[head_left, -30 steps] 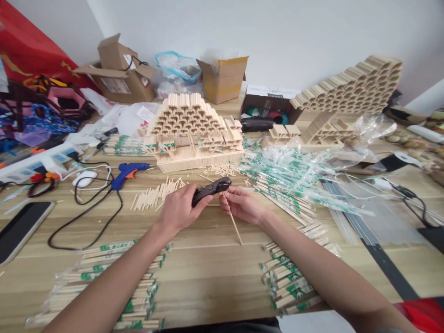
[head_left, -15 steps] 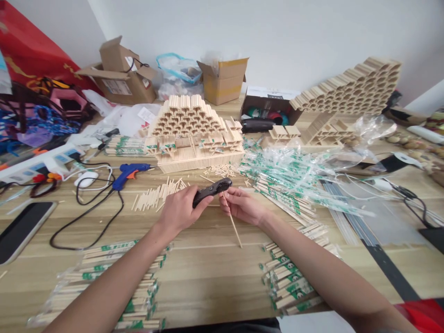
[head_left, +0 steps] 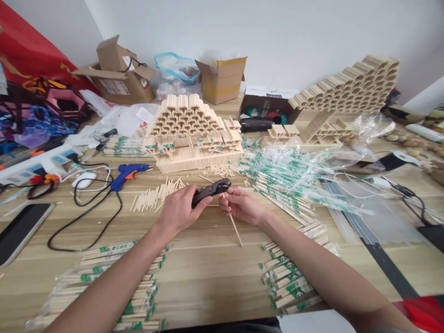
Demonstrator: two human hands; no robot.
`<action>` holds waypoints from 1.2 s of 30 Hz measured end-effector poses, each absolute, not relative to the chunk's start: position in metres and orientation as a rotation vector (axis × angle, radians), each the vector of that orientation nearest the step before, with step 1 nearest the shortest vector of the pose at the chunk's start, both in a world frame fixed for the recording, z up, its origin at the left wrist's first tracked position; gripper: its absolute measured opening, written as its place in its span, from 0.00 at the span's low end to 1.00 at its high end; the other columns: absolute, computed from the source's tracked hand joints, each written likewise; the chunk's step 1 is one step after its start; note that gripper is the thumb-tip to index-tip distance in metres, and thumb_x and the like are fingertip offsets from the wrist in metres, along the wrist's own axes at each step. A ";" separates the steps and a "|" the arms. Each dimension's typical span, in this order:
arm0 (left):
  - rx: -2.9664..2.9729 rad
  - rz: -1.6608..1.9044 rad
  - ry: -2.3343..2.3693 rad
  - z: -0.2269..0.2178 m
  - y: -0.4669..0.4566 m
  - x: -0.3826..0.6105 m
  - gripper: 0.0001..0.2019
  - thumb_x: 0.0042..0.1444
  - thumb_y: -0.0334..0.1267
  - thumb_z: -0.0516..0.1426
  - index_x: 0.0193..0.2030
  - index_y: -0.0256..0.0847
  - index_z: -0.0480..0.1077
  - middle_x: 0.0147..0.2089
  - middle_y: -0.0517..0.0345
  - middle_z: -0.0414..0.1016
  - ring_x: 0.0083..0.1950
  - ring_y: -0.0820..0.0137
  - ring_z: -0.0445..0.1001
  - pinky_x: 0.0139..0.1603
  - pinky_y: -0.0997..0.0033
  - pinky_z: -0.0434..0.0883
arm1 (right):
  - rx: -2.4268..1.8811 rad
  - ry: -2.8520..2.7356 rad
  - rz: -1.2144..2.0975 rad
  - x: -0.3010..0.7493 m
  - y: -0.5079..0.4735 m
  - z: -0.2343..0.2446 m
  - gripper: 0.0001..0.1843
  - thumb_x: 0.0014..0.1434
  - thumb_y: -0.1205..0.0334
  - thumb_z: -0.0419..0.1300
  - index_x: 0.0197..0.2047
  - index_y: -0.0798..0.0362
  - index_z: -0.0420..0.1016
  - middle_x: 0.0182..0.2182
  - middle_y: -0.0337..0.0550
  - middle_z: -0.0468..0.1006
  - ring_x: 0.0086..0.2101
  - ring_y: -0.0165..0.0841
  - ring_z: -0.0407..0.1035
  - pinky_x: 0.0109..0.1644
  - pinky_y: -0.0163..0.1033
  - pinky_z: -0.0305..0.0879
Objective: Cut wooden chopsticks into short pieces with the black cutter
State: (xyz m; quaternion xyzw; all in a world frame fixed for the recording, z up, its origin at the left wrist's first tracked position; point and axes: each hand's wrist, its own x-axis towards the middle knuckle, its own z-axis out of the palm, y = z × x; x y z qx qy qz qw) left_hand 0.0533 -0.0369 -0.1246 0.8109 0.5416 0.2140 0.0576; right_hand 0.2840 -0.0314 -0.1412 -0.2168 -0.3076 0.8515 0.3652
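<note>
My left hand (head_left: 178, 211) is shut around the handles of dark cutting pliers (head_left: 210, 192), with the jaw end pointing right. My right hand (head_left: 241, 206) pinches a thin wooden stick (head_left: 235, 230) close to those jaws. The stick's lower end slants down toward me and hangs above the tabletop. Where its upper end meets the jaws, my fingers partly hide it. A loose pile of short cut sticks (head_left: 156, 196) lies just beyond my left hand.
A large stick-built model (head_left: 194, 134) stands beyond my hands, and another (head_left: 347, 85) stands at the right. A blue glue gun (head_left: 128, 178) lies left. Packs of paper-wrapped chopsticks (head_left: 114, 282) lie near me, with crumpled plastic wrappers (head_left: 287, 169) right.
My hands, the pliers and the stick stay almost where they were. Only the view has shifted slightly.
</note>
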 end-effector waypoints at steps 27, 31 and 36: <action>2.407 0.575 1.681 -0.125 -0.035 0.053 0.28 0.67 0.64 0.47 0.46 0.40 0.74 0.43 0.50 0.82 0.41 0.58 0.81 0.38 0.63 0.70 | -0.616 -0.805 2.137 0.282 -0.030 -0.143 0.11 0.62 0.58 0.70 0.38 0.56 0.76 0.27 0.37 0.70 0.27 0.28 0.61 0.33 0.35 0.58; 2.428 0.574 1.644 -0.125 -0.036 0.054 0.27 0.67 0.63 0.48 0.48 0.41 0.73 0.43 0.50 0.82 0.41 0.59 0.81 0.38 0.64 0.71 | -0.592 -0.772 2.166 0.282 -0.030 -0.143 0.14 0.58 0.58 0.72 0.34 0.55 0.73 0.26 0.36 0.69 0.27 0.28 0.61 0.33 0.35 0.58; 2.431 0.589 1.640 -0.125 -0.037 0.054 0.26 0.68 0.62 0.48 0.48 0.42 0.73 0.42 0.50 0.82 0.41 0.60 0.81 0.39 0.65 0.71 | -0.604 -0.778 2.175 0.282 -0.030 -0.142 0.12 0.60 0.58 0.71 0.37 0.56 0.75 0.25 0.35 0.66 0.27 0.28 0.59 0.33 0.36 0.57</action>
